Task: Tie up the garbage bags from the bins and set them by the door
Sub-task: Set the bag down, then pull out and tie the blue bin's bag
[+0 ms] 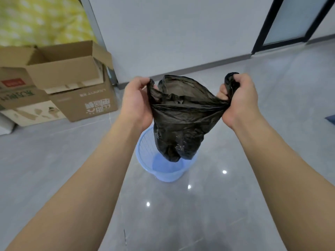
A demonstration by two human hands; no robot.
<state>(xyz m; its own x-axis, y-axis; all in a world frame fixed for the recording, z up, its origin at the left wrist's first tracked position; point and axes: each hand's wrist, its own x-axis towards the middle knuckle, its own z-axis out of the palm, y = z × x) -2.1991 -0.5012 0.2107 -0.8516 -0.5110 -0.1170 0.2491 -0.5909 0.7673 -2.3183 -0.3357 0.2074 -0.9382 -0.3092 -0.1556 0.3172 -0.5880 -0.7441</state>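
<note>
A black garbage bag (183, 124) hangs in the air between my two hands, its mouth pulled wide and still untied. My left hand (136, 102) pinches the bag's left rim. My right hand (239, 98) is fisted around the right rim, with a bunch of plastic sticking up above the fingers. The bag's bulging bottom dangles just over a light blue plastic bin (145, 151) that stands on the grey floor below. The bin's inside looks bare where it shows.
Opened cardboard boxes (72, 84) are stacked on the floor at the left, under yellow patterned fabric (41, 19). A white wall runs behind. A dark-framed glass door (293, 20) is at the upper right. Glossy grey tiles (181, 214) surround the bin.
</note>
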